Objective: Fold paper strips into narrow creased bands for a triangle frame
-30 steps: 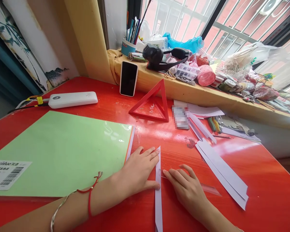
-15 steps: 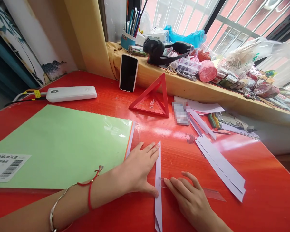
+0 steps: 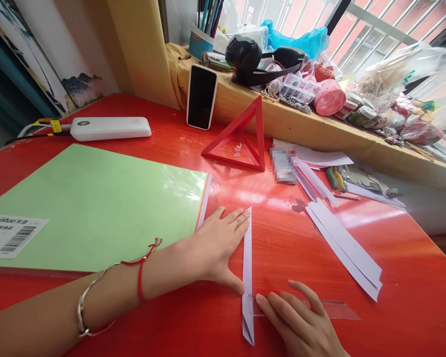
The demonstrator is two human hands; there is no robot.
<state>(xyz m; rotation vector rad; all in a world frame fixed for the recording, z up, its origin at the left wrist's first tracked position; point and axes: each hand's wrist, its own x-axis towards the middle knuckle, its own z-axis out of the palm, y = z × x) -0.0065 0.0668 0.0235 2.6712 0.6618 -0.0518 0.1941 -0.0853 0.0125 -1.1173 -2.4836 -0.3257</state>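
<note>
A narrow folded strip of white paper [image 3: 247, 263] lies upright in my view on the red table. My left hand [image 3: 221, 245] rests flat with fingers spread, its fingertips on the strip's upper end and its thumb at the left edge lower down. To the right, my right hand [image 3: 301, 315] has its fingers bent over a clear plastic strip [image 3: 340, 310]. That strip lies across the table, its left end touching the paper near the paper's lower part. The right thumb is hidden.
A green sheet pack [image 3: 107, 208] lies on the left, with a white power bank [image 3: 111, 129] behind it. A phone [image 3: 201, 96] and a red triangular frame [image 3: 241, 136] stand at the back. Cut paper strips [image 3: 344, 248] and pliers [image 3: 335, 179] lie right.
My right hand and the clear plastic strip have slid toward me along the paper's edge. My left hand stays on the paper. The camera view has tilted slightly down.
</note>
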